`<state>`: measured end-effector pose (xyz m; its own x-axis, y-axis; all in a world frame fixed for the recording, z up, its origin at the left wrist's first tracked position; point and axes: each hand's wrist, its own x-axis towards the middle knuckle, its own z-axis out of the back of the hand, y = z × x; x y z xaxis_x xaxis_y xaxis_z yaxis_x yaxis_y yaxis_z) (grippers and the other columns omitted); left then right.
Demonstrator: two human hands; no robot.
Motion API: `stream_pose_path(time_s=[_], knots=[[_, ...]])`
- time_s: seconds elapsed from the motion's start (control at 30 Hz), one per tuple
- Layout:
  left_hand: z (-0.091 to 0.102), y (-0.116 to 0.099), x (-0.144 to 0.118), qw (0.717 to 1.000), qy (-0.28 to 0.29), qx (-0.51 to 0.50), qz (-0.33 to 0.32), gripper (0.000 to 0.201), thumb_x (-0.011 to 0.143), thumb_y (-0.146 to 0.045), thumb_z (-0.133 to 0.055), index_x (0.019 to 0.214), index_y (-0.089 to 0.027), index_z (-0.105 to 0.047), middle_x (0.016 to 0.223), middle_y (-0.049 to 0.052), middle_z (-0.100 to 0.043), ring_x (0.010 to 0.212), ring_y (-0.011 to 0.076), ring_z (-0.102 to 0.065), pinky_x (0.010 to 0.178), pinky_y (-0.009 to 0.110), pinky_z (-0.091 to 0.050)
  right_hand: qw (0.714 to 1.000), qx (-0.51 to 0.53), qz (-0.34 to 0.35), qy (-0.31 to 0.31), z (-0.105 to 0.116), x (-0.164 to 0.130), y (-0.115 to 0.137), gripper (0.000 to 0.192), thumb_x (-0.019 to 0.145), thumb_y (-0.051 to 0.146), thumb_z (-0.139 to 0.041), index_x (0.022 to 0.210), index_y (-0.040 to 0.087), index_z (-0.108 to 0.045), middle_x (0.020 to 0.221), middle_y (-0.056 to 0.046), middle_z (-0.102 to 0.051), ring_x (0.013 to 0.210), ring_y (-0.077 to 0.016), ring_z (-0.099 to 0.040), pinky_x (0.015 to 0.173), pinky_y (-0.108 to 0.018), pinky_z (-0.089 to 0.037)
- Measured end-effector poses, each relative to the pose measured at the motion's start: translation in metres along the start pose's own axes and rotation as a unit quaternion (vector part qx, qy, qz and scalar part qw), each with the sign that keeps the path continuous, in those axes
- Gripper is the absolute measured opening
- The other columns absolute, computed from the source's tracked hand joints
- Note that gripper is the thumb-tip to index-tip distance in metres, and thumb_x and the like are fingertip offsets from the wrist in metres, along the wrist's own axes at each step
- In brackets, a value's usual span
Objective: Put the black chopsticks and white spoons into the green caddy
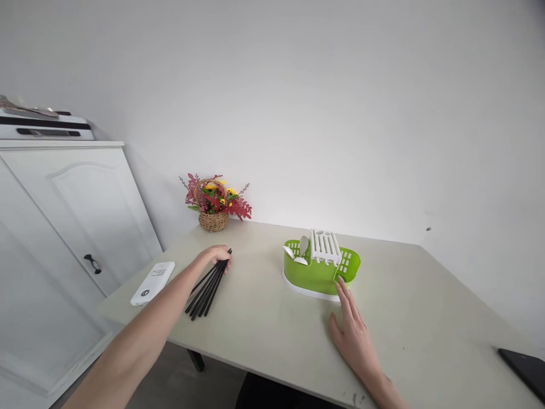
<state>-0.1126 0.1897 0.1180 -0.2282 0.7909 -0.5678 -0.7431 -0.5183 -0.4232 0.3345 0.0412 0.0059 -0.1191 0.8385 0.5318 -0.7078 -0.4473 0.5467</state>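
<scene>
My left hand (219,255) is closed round the upper ends of a bundle of black chopsticks (208,292), whose lower ends fan out toward the table's front edge. Fingertips of my right hand (351,329) rest at the front right of a green utensil holder (309,275), seeming to touch its wall; the fingers are stretched out and hold nothing. The holder has a white base and a white slotted rack (326,245) across its middle. Several white spoons (301,261) lean in its left compartment. No utensils show in its right compartment.
A wicker basket (213,221) of artificial flowers stands at the table's back left. Near the left edge lies a white power bank (153,282), and a black phone-like object (525,369) is at the far right. A white cabinet (76,227) stands left of the table (264,324).
</scene>
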Motion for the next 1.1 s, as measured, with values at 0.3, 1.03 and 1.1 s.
stream_pose_path(time_s=[0.3, 1.03, 1.1], knots=[[-0.002, -0.014, -0.003, 0.971, -0.089, 0.22, 0.0, 0.037, 0.085, -0.039, -0.078, 0.111, -0.013, -0.073, 0.105, 0.014, -0.075, 0.09, 0.0275, -0.075, 0.081, 0.038, -0.06, 1.0, 0.001, -0.002, 0.001, 0.003, -0.001, 0.002, 0.071, 0.102, 0.022, -0.039, 0.167, 0.035, -0.014, 0.173, -0.002, -0.024, 0.156, -0.0263, -0.03, 0.104, -0.043, -0.057], [-0.061, -0.158, -0.083, 0.803, -0.262, 0.023, -0.534, 0.047, 0.109, -0.05, -0.033, 0.13, -0.019, -0.06, 0.137, 0.011, -0.065, 0.13, 0.0217, -0.058, 0.114, 0.037, -0.043, 1.0, -0.002, 0.01, 0.0, 0.003, 0.001, 0.002, 0.075, 0.101, 0.017, -0.038, 0.168, 0.035, -0.008, 0.173, -0.002, -0.022, 0.159, -0.0264, -0.022, 0.116, -0.051, -0.047], [-0.072, -0.167, -0.102, 0.777, -0.24, 0.03, -0.581, 0.049, 0.106, -0.057, -0.04, 0.133, -0.02, -0.058, 0.14, 0.012, -0.063, 0.133, 0.0234, -0.057, 0.115, 0.039, -0.043, 1.0, -0.002, 0.007, -0.001, 0.004, 0.001, 0.003, 0.075, 0.101, 0.017, -0.038, 0.168, 0.035, -0.008, 0.173, -0.002, -0.022, 0.159, -0.0256, -0.023, 0.115, -0.049, -0.048]])
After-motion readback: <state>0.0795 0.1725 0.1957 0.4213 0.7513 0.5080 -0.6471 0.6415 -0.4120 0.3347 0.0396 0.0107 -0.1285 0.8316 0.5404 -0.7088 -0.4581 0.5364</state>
